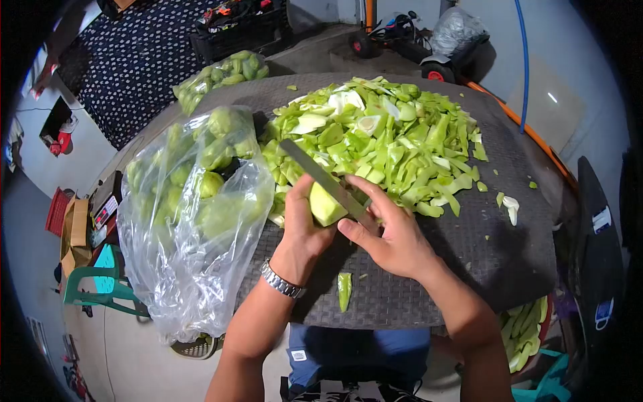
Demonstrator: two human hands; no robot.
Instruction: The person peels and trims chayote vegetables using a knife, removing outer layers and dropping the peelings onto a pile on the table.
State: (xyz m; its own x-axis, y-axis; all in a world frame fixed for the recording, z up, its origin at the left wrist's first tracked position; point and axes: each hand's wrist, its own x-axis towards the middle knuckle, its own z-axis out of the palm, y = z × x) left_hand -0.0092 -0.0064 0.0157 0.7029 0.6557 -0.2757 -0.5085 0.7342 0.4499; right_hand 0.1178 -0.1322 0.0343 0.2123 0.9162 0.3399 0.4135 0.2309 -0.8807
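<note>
My left hand (299, 224), with a metal watch on the wrist, is closed around a peeled pale-green fruit (326, 205) that looks like a green mango. My right hand (396, 236) grips a knife (313, 165) near its lower end. The blade slants up to the left, across the fruit's upper side; whether it cuts in at this instant I cannot tell. Just beyond both hands lies a large heap of green peels (395, 134) with some white pieces. One loose strip of peel (344, 291) rests on the dark woven tabletop (402, 295) close to my body.
A clear plastic bag (194, 214) of whole green fruit takes up the table's left side. Another filled bag (221, 75) stands at the far left edge. Below the right edge, a container holds pale-green pieces (524, 331). A teal plastic stool (107, 278) is on the floor at left.
</note>
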